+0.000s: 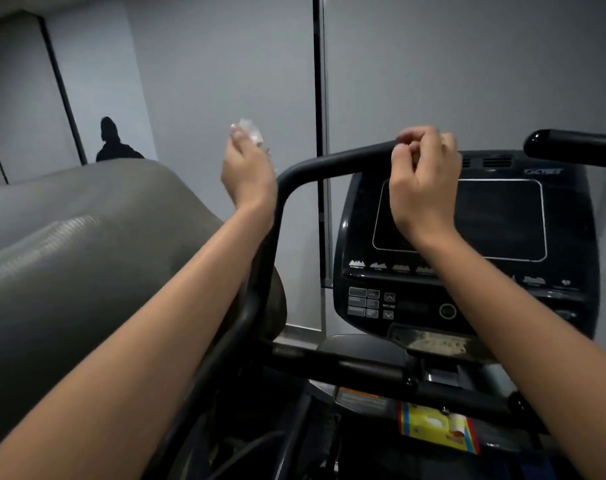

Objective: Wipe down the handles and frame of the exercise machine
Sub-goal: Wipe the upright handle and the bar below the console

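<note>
Right now my left hand (248, 168) is up in the air, just left of the black handle (332, 161). My fingers are curled around a small white wipe (249, 130), all scrunched up, and a bit of it pokes out past my fingertips. It is not touching the machine.

My right hand (424, 183) is up at the top of that same curved handle. My fingers are bent and my thumb meets them, like a pinch. I cannot tell if I am holding the bar or only hanging in front of it, and I see nothing in that hand.

Behind my right hand is the console (468, 237) with its dark screen. Near the little arrow buttons I can read "INCLINE" (389, 306). A name at the top right is too blurry to read.

Low down sits a yellow packet (436, 427) with red and blue edges. Its words are too small for me.
</note>
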A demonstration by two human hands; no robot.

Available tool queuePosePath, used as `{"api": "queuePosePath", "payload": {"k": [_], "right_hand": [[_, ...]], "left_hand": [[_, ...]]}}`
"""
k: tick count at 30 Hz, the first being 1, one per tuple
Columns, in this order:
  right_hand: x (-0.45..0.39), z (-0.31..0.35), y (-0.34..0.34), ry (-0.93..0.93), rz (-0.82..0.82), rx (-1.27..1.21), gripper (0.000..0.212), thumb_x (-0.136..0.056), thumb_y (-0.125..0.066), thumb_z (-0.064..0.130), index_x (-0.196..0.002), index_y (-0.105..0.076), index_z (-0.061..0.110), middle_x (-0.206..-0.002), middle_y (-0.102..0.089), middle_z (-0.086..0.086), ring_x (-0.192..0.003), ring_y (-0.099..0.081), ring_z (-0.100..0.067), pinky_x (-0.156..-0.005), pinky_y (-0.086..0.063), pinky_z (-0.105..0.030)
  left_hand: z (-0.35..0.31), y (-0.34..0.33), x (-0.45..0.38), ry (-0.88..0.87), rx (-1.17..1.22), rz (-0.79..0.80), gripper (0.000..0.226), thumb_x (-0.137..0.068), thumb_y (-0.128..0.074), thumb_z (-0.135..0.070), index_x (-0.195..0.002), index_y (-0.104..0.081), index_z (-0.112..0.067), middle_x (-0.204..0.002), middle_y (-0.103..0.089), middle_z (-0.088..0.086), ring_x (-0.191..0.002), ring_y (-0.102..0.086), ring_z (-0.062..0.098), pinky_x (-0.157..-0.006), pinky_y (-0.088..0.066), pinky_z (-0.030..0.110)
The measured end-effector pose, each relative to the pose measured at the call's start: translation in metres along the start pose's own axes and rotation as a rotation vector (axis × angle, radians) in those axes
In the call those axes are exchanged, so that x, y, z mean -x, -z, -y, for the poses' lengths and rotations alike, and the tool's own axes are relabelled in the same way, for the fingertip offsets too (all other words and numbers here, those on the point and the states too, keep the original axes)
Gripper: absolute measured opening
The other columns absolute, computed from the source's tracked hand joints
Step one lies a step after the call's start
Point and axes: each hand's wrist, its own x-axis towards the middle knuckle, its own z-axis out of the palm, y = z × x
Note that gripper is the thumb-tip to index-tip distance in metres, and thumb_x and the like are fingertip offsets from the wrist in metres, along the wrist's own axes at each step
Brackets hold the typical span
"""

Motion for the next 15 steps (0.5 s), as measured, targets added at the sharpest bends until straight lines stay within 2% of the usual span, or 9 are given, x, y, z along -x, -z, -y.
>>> {"api": "queuePosePath", "payload": {"k": [2, 4, 6, 8, 10, 12, 15], "right_hand": [[-0.027, 0.000, -0.009, -0.109, -0.060, 0.085, 0.027, -0.098, -0.042, 0.031, -0.118, -0.057, 0.020, -0.125, -0.047, -0.001, -0.113, -0.041, -0.015, -0.095, -0.029, -0.027], [-0.054, -0.006, -0.018, -0.284, -0.039, 0.100, 0.029, -0.101, -0.036, 0.034, -0.117, -0.056, 0.020, -0.127, -0.049, -0.002, -0.119, -0.042, -0.021, -0.099, -0.030, -0.034], [-0.072, -0.017, -0.027, -0.463, 0.044, -0.013, 0.031, -0.101, -0.031, 0.034, -0.110, -0.055, 0.017, -0.117, -0.054, -0.002, -0.116, -0.049, -0.025, -0.094, -0.036, -0.036], [-0.082, -0.028, -0.035, -0.570, 0.155, -0.155, 0.042, -0.100, -0.029, 0.036, -0.113, -0.061, 0.013, -0.120, -0.059, -0.004, -0.111, -0.054, -0.025, -0.087, -0.043, -0.034], [-0.081, -0.034, -0.041, -0.596, 0.237, -0.165, 0.047, -0.099, -0.027, 0.036, -0.118, -0.064, 0.014, -0.125, -0.060, -0.006, -0.107, -0.055, -0.023, -0.087, -0.045, -0.034], [-0.079, -0.039, -0.046, -0.529, 0.262, -0.069, 0.047, -0.099, -0.027, 0.035, -0.123, -0.061, 0.013, -0.128, -0.060, -0.006, -0.112, -0.055, -0.025, -0.096, -0.045, -0.035], [-0.078, -0.045, -0.045, -0.429, 0.263, 0.064, 0.040, -0.100, -0.030, 0.028, -0.118, -0.061, 0.012, -0.120, -0.062, -0.005, -0.109, -0.058, -0.026, -0.088, -0.043, -0.032]], "left_hand": [[-0.012, -0.032, -0.003, -0.180, -0.131, 0.064, 0.052, -0.110, -0.024, -0.041, -0.119, -0.066, -0.013, -0.105, -0.072, 0.005, -0.097, -0.066, 0.022, -0.082, -0.046, 0.029], [-0.013, -0.067, -0.002, -0.360, -0.292, 0.205, 0.051, -0.110, -0.023, -0.038, -0.113, -0.066, -0.010, -0.107, -0.070, 0.008, -0.101, -0.063, 0.026, -0.084, -0.041, 0.032], [0.001, -0.098, 0.003, -0.496, -0.542, 0.416, 0.053, -0.110, -0.022, -0.038, -0.115, -0.067, -0.011, -0.113, -0.070, 0.011, -0.109, -0.062, 0.030, -0.089, -0.039, 0.035], [0.016, -0.118, 0.012, -0.605, -0.824, 0.503, 0.056, -0.109, -0.019, -0.040, -0.115, -0.068, -0.014, -0.115, -0.071, 0.011, -0.111, -0.062, 0.034, -0.094, -0.038, 0.041], [0.020, -0.122, 0.019, -0.728, -0.915, 0.465, 0.055, -0.109, -0.018, -0.037, -0.110, -0.068, -0.013, -0.110, -0.073, 0.009, -0.107, -0.063, 0.034, -0.091, -0.037, 0.042], [0.023, -0.113, 0.015, -0.855, -0.872, 0.485, 0.046, -0.110, -0.020, -0.031, -0.107, -0.063, -0.014, -0.111, -0.072, 0.007, -0.106, -0.062, 0.033, -0.081, -0.036, 0.039], [0.030, -0.089, -0.010, -0.810, -0.909, 0.524, 0.035, -0.109, -0.024, -0.026, -0.106, -0.055, -0.011, -0.111, -0.069, 0.012, -0.100, -0.061, 0.037, -0.078, -0.044, 0.040]]}}
